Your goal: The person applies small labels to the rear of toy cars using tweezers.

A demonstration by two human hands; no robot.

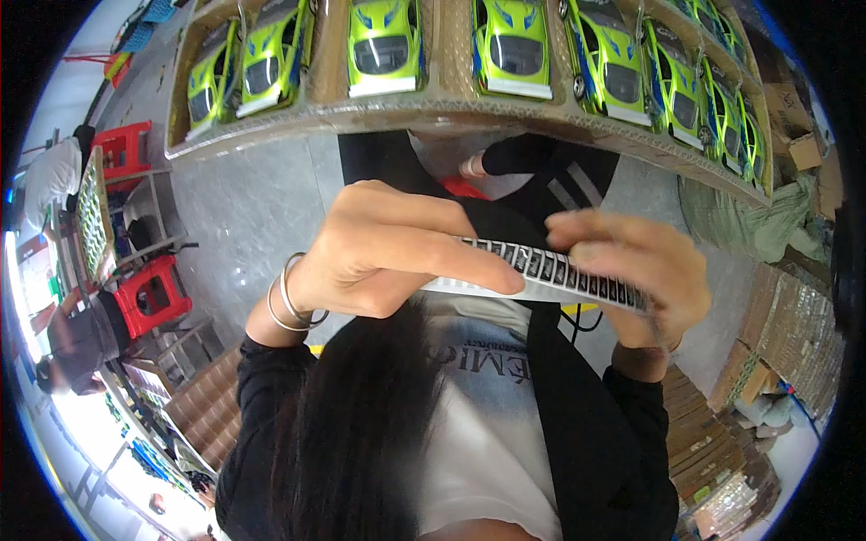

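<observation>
In front of my chest, a thin white sheet [541, 266] shows rows of small black rectangles, like a sticker sheet. My left hand [397, 252] is closed on its left part, with the index finger stretched along it. My right hand [645, 270] curls around the right end, somewhat smeared by motion. Its fingertips are over the black rectangles, and whether they pinch one I cannot make out. Beyond both hands, a cardboard tray [433, 117] carries several lime-green toy cars [385, 45] with blue markings, standing in separate compartments.
Red plastic stools [153, 293] stand on the grey floor at left, near other people [86, 325] at work tables. Stacked cardboard [785, 325] and a green cloth bundle [740, 221] lie at right. Long dark hair [361, 424] hangs below my left hand.
</observation>
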